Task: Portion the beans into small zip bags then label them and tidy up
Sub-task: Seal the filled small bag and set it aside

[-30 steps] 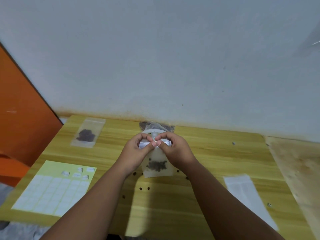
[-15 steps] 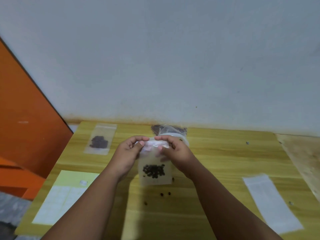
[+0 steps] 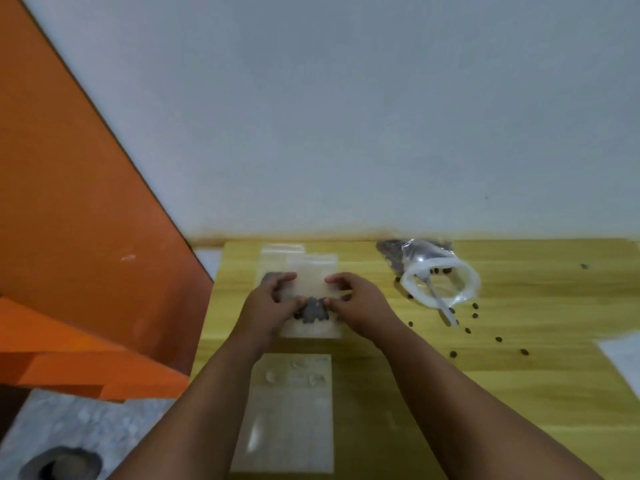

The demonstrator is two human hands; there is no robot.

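- While the small zip bag [image 3: 313, 289] lies flat on the counter [image 3: 519, 393], it is pinched from both sides. The fingers [image 3: 285, 277] of the left hand [image 3: 268, 306] are curled over its left edge, and its right edge is nipped between thumb and forefinger of the right hand [image 3: 358, 303].
- The hold is judged to be for settling the bag down squarely. Whether its zip strip is fully pressed shut cannot be told through the blur.
- The portion of beans [image 3: 311, 311] is seen gathered low in the bag, between the two thumbs.
- A second filled bag [image 3: 277, 254] is partly overlapped at the far left, so two portions are counted, apparently kept together as finished work.
- One label sheet [image 3: 291, 410] is laid just nearer than the hands, presumably within reach for labelling.
- One large bean bag [image 3: 415, 252] is laid on its side to the right, its rolled mouth facing the person, with one white spoon [image 3: 441, 306] left in it.
- About ten loose beans [image 3: 498, 339] are scattered in front of that mouth and remain to be tidied.
- A white stack of empty bags [image 3: 623, 355] is cut off at the right edge, so its number cannot be counted.
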